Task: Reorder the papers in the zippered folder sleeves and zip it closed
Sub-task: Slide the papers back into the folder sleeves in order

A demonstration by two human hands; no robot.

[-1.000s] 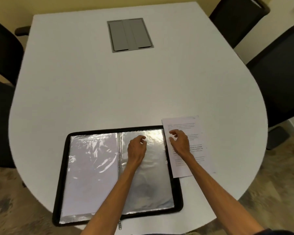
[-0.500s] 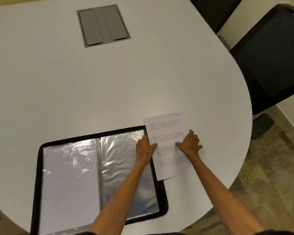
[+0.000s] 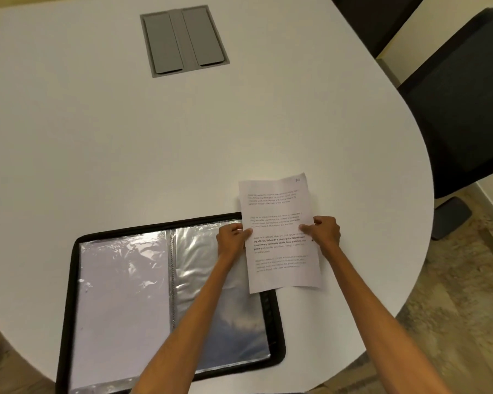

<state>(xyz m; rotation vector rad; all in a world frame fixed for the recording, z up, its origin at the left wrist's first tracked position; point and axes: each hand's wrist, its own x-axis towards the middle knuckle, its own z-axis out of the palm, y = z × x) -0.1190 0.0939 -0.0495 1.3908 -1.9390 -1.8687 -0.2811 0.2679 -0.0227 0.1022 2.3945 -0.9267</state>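
Desk (image 3: 239,132): white, carrying the open folder near its front edge.
Folder (image 3: 69,294): unzipped and flat; the left sleeve holds paper, the right sleeve is probably empty, though glare hides much.
Sheet (image 3: 279,200): printed, held over the folder's right rim.
Hands: left hand (image 3: 232,237) and right hand (image 3: 325,230) each pinch a side edge, tautening the sheet, likely for sleeving.

The matt white desk (image 3: 125,137) carries a folder (image 3: 72,280) with a black cloth-like rim and glossy, crinkled clear plastic sleeves (image 3: 208,263), a matt printed paper sheet (image 3: 279,251), and a smooth grey inset panel (image 3: 184,41).
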